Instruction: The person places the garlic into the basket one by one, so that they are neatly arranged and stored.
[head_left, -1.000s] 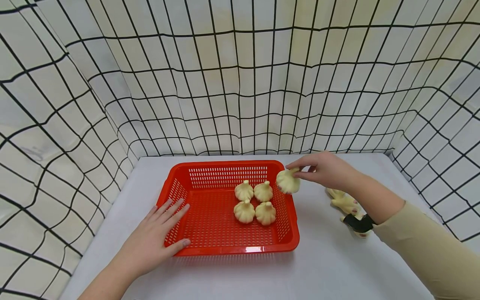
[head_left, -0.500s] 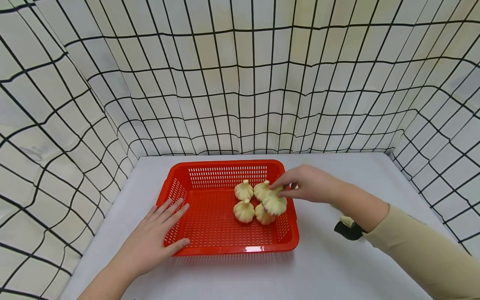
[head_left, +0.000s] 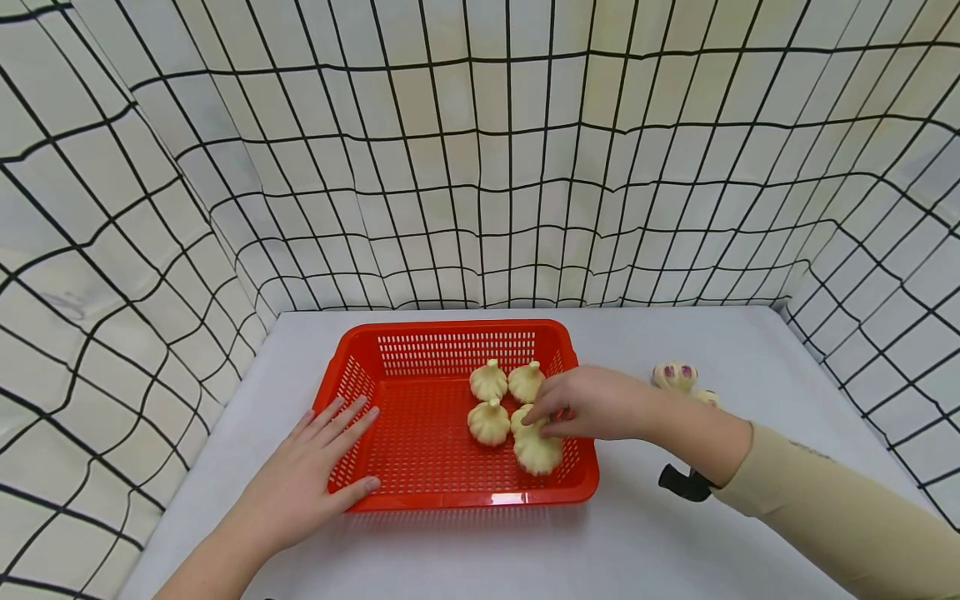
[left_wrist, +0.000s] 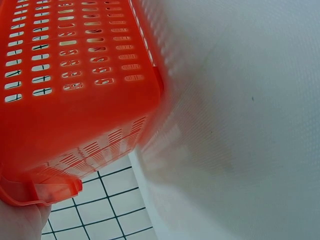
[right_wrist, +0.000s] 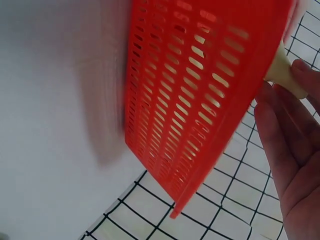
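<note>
My right hand (head_left: 588,403) reaches over the right rim of a red plastic basket (head_left: 457,501). Its thumb and fingers pinch a pale garlic bulb (head_left: 538,453) by the stem; in the right wrist view that stem (right_wrist: 285,75) shows between the fingertips. Several more garlic bulbs (head_left: 488,422) stand stem up, grouped in the right half of the basket, one partly hidden behind the held bulb. Across the basket's left rim lies my left hand (head_left: 296,487), fingers spread and straight. The left wrist view shows the basket's slotted outer wall (left_wrist: 80,115).
On the white table (head_left: 637,533) right of the basket lie garlic bulbs with purple marks (head_left: 675,375), partly behind the right forearm. A black curved thing (head_left: 684,483) shows below that forearm. Black netting (head_left: 495,167) over white sheeting encloses the back and sides.
My right hand has carried the garlic bulb from above the basket's right rim inward and toward the front, low among the other bulbs. The left hand stays in place.
</note>
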